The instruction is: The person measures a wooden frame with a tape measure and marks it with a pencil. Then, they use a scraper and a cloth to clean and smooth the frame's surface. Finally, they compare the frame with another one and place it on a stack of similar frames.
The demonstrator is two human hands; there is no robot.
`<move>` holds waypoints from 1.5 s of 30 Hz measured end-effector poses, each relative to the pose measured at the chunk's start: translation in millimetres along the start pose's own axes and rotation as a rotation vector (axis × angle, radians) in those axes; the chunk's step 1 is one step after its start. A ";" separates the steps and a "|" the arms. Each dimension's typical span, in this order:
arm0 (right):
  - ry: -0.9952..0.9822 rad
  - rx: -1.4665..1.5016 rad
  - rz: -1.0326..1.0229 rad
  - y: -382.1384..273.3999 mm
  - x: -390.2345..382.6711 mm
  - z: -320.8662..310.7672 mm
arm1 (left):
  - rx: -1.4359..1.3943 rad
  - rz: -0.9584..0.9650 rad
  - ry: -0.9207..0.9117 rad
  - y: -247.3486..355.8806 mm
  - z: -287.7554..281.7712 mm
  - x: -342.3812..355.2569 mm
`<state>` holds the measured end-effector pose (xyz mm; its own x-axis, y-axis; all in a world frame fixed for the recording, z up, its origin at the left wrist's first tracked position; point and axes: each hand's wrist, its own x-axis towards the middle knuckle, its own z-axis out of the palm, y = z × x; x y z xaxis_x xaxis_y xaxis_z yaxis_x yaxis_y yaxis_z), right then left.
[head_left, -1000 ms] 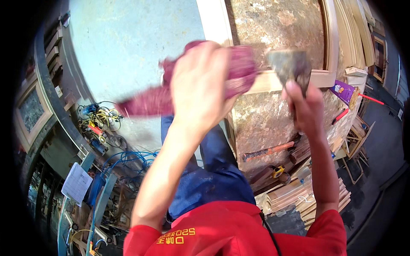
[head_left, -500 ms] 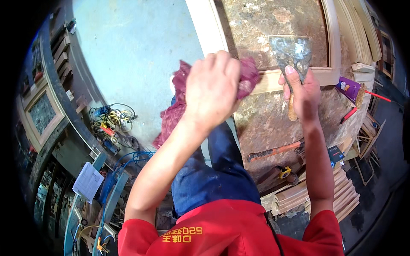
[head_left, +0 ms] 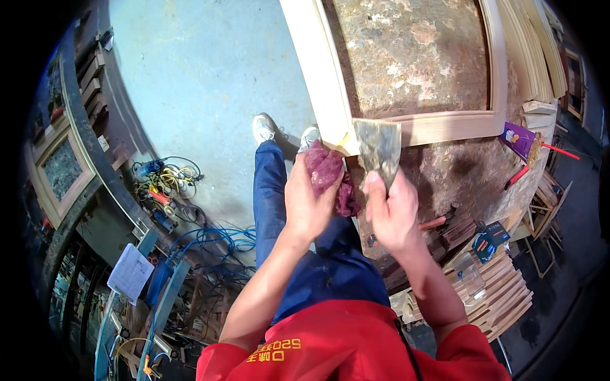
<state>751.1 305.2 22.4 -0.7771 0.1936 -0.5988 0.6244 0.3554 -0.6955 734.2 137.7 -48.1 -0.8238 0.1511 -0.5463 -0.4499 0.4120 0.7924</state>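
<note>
My left hand (head_left: pixel 308 203) is closed round a crumpled maroon rag (head_left: pixel 325 170), part of which hangs down beside the fingers. In my right hand (head_left: pixel 394 209) is a putty knife (head_left: pixel 379 143) with a wide, stained metal blade, its thumb pressed on the blade's lower part. The handle is hidden by the hand. The blade's top edge reaches the near left corner of a pale wooden frame (head_left: pixel 438 127); whether it touches the wood I cannot tell. The frame lies on a worn, blotchy workbench (head_left: pixel 413 57).
On the bench's right side are a purple packet (head_left: pixel 518 139) and a red-handled tool (head_left: pixel 518 177). Stacked wooden strips (head_left: pixel 502 298) lie at the lower right. Tangled cables (head_left: pixel 171 184) and power tools cover the floor to the left. A paper sheet (head_left: pixel 131 272) rests on a blue rack.
Both hands have come closer together. My left hand moved down with the rag and turned, while my right hand carried the putty knife left and down to the frame's corner.
</note>
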 end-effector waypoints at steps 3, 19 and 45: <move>-0.088 -0.122 -0.053 -0.9 -21.8 -1.3 | -0.066 -0.006 0.007 -7.3 2.9 0.7; -0.106 -0.540 -0.281 -27.0 25.0 -53.0 | -0.356 -0.111 0.131 4.8 1.3 10.9; -0.215 -0.957 -0.572 -53.5 58.5 -94.1 | -0.370 -0.058 0.101 -12.5 4.2 23.1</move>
<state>664.9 383.5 61.9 -0.8421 -0.3499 -0.4104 -0.2062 0.9120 -0.3546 722.3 139.8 -71.8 -0.8152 0.0400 -0.5778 -0.5751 0.0626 0.8157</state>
